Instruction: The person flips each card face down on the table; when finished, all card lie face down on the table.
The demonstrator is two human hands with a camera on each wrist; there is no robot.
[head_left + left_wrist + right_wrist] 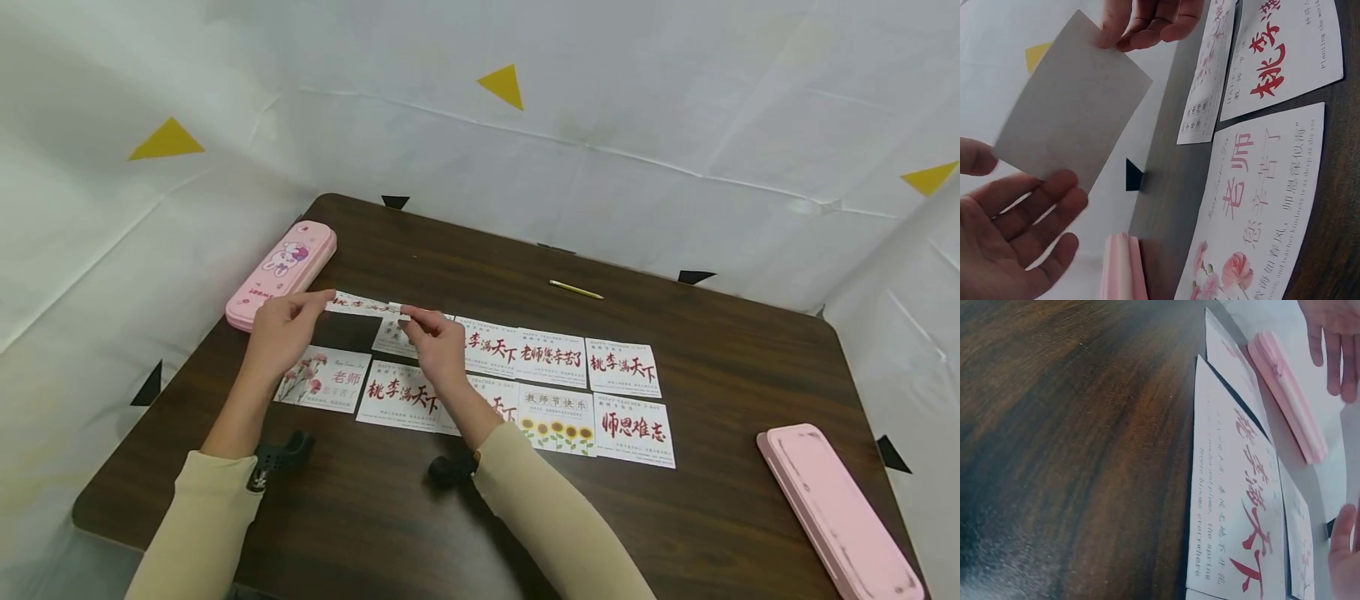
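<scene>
A small greeting card (366, 303) with red brush lettering is held up off the table between both hands, its plain back (1072, 94) facing the left wrist camera. My left hand (285, 332) pinches one end between thumb and fingertips. At the opposite end, my right hand (441, 343) pinches it too. Below the left hand lies a card with pink flowers (324, 379). Other cards with red lettering (399, 395) spread rightward in two rows, partly covered by the right hand and forearm.
A pink pencil case (281, 273) with a cartoon print stands at the table's left edge. Another pink case (840, 508) lies at the right edge. Behind the rows is a yellow pencil (576, 289). White sheeting (600, 100) surrounds the dark wooden table (720, 533).
</scene>
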